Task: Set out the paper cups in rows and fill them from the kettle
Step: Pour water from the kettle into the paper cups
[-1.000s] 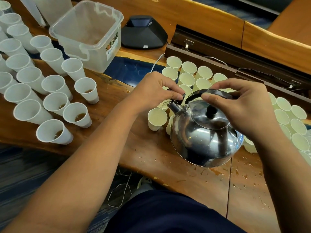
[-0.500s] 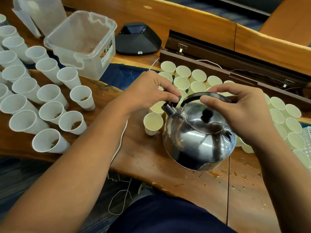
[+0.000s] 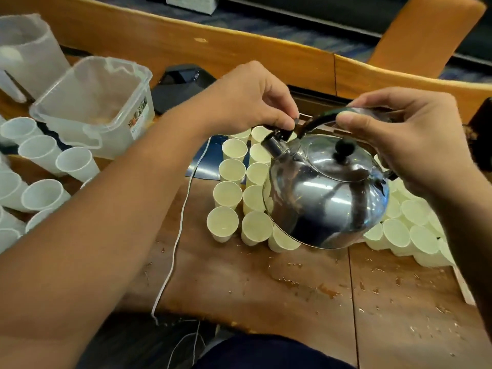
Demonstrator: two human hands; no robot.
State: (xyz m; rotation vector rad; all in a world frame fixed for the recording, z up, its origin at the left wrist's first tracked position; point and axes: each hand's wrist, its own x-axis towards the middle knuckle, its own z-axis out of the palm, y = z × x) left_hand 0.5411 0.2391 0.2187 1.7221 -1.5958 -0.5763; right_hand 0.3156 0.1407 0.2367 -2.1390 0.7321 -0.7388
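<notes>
Kettle [image 3: 327,198], rounded polished steel, hangs tilted above cream paper cups [image 3: 230,173] on the wet wooden counter [image 3: 292,302]; right hand [image 3: 410,139] grips its black arched handle, left hand [image 3: 255,99] pinches the spout cap.

Person's body as seen from above. Left hand [image 3: 247,99] and right hand [image 3: 407,137]: bare, no rings, watch or gloves visible. Both forearms bare to the frame edges, with no sleeve in sight. Dark navy garment [image 3: 269,352] covers the lap or torso at the lower edge; fabric plain, unmarked.
</notes>
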